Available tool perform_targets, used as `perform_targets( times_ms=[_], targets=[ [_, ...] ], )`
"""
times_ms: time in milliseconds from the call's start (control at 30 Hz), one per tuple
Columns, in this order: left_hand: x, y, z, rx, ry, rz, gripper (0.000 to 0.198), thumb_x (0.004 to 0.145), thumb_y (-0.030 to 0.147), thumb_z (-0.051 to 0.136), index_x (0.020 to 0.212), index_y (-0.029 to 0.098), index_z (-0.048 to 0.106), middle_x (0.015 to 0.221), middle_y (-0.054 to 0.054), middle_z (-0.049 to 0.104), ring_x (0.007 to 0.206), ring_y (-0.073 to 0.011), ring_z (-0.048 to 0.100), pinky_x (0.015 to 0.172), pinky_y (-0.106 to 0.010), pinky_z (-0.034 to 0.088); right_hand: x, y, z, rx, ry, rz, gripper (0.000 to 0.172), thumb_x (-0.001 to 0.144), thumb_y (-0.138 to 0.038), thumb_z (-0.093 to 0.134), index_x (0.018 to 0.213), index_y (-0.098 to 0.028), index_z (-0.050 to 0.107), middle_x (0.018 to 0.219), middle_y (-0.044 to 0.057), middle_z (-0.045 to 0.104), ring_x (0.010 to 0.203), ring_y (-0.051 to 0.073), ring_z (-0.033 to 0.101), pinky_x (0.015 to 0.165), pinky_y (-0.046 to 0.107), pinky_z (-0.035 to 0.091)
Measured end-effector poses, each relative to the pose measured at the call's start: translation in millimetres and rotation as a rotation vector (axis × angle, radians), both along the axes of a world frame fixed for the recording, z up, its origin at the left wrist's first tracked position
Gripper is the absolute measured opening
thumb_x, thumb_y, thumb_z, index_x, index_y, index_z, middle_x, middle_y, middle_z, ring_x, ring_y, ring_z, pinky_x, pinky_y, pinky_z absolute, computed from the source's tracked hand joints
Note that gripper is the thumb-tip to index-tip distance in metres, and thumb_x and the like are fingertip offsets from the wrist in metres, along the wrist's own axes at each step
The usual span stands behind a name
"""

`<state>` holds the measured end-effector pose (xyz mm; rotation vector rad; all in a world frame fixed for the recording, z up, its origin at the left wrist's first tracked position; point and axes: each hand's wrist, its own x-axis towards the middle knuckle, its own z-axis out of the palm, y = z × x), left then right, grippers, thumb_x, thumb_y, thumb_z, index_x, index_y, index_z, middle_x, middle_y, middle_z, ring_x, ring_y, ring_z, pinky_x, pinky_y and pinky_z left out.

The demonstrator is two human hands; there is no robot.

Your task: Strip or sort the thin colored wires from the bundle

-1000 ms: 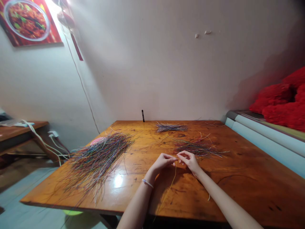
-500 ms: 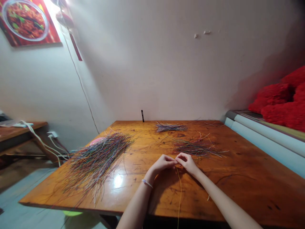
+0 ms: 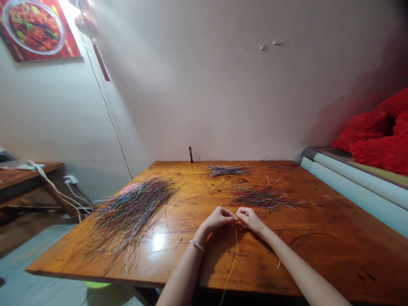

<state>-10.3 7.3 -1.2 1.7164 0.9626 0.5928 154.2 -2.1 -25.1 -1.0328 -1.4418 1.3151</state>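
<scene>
Head view: left hand (image 3: pixel 218 219) and right hand (image 3: pixel 251 220) meet, fingertips pinching a thin yellow strand (image 3: pixel 236 255) at its top. It looks light and limp, best held near its end, hanging over the desk (image 3: pixel 318 263), right of a multicoloured strand heap (image 3: pixel 130 216).

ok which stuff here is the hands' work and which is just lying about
In use: left hand, right hand, yellow strand, large strand pile, smaller strand pile, small strand bundle
Lying about: black stick, white cable, red fabric, food poster
</scene>
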Motion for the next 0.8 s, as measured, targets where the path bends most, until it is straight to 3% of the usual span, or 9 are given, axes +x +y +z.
perform_targets(
  times_ms=[100,367,633,800],
  targets=[
    [0.4,-1.1,3.2,-0.004,-0.038,-0.017,0.041,0.065,0.048,0.064,0.066,0.008,0.069,0.054,-0.001,0.058,0.049,-0.0072,0.04,0.047,-0.02,0.026,1.7,-1.6,1.7,-0.111,0.035,0.074,0.023,0.064,-0.038,0.051,0.054,-0.02,0.041,0.036,-0.011,0.029,0.031,0.003,0.02,0.033,0.018,0.013],
    [2.4,-3.2,10.1,-0.061,-0.129,-0.05,0.04,0.061,0.046,0.068,0.073,0.009,0.069,0.058,0.0,0.058,0.054,-0.0091,0.045,0.053,-0.02,0.032,7.7,-6.1,10.5,-0.235,0.121,0.168,0.021,0.066,-0.037,0.053,0.061,-0.018,0.045,0.039,-0.009,0.04,0.03,0.003,0.025,0.032,0.017,0.014],
    [1.9,-5.1,14.8,-0.086,-0.189,-0.036,0.038,0.061,0.046,0.069,0.072,0.009,0.068,0.059,0.0,0.058,0.055,-0.0092,0.045,0.055,-0.021,0.032,8.9,-6.1,10.8,-0.208,0.159,0.202,0.028,0.068,-0.044,0.056,0.064,-0.018,0.046,0.043,-0.007,0.044,0.034,0.004,0.032,0.034,0.017,0.02],
    [1.9,-5.9,17.1,-0.114,-0.193,0.019,0.04,0.059,0.048,0.069,0.07,0.009,0.067,0.057,0.001,0.057,0.052,-0.0081,0.043,0.053,-0.021,0.031,6.5,-3.1,6.8,-0.115,0.121,0.136,0.034,0.068,-0.051,0.056,0.064,-0.019,0.046,0.043,-0.007,0.044,0.032,0.005,0.031,0.033,0.017,0.019]
  ],
)
